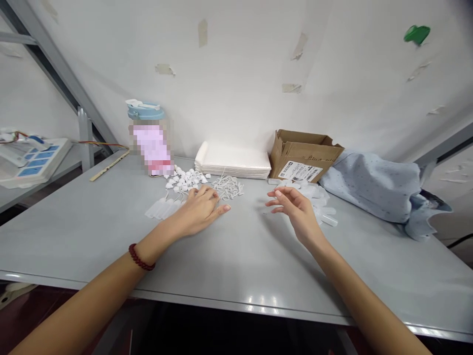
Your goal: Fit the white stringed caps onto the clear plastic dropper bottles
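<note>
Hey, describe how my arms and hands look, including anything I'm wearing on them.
Your left hand and right hand are ungloved. No sleeves show on your left forearm or right forearm. A dark red beaded bracelet circles the left wrist.

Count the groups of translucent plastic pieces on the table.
2: a row beside the left hand, and a pile partly behind the right hand, in front of the cardboard box. The hands may hide more pieces.
</note>
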Demonstrator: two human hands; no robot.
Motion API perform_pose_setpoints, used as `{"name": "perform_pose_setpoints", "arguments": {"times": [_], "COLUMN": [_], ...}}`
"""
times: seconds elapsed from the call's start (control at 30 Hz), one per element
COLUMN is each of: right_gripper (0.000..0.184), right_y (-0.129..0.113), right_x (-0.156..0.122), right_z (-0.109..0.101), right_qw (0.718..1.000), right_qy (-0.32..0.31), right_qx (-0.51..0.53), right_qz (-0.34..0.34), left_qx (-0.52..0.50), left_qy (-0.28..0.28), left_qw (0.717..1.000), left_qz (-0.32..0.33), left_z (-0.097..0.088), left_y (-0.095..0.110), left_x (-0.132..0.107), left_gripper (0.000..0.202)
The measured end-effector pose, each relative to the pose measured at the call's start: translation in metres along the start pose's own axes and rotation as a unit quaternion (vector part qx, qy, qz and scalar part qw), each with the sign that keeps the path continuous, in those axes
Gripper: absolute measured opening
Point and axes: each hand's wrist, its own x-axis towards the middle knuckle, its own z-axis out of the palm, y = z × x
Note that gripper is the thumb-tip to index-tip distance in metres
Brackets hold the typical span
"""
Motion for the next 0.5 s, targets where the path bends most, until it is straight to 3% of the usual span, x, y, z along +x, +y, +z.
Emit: {"name": "perform_pose_setpoints", "arguments": {"times": [0.33,0.5], "right_gripper": [0.033,0.032], "right_y": [0.008,0.007], "right_x": [0.012,0.012], "right_z": [-0.016,-0.018], "right_qw": [0.991,0.988], "right_qy": [0.057,0.060], "right_qx": [-0.107,-0.128], "right_qz": [-0.054,-0.062], "left_qx": [-0.044,-0.004], "left_qy": [0.029,-0.009], "left_qw": [0.998,1.000], "left_qz": [-0.033,-0.024], "left_z": [0.001,0.003], "left_y": [-0.002,-0.002], "left_x": [0.001,0.000], "left_gripper": [0.052,0.054]}}
